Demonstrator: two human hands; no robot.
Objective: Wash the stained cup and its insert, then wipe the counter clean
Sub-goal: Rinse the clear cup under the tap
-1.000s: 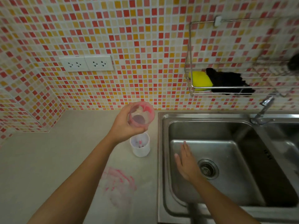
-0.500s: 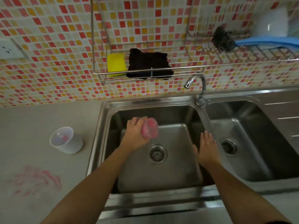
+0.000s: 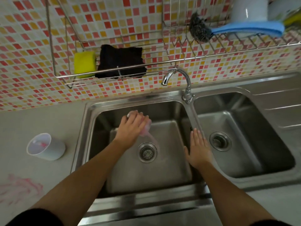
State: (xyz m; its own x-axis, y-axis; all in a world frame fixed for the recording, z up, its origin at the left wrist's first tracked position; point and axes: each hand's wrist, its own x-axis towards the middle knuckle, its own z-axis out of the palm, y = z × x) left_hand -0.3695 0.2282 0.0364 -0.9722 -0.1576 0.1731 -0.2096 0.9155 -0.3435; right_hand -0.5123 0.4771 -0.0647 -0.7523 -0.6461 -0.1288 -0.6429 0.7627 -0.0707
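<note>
**Insert (image 3: 147,127) tipped over sink basin (image 3: 146,175), cup (image 3: 47,146) on tabletop (image 3: 32,121)**

The left hand (image 3: 132,127) has its grip wrapped round the pink plastic insert, tilted above the basin with a pink trickle (image 3: 154,140) running out. It looks light, thin-walled and wet, so likely slippery. Better to hold it round the wall than by the rim. The right hand (image 3: 197,149) lies flat, fingers straight, holding nothing. The stained white cup stands beside the sink.

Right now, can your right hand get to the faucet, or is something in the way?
Probably yes. The right hand is open and holds nothing, by the sink divider, and the faucet stands straight beyond it at the back. Nothing lies between them.
</note>
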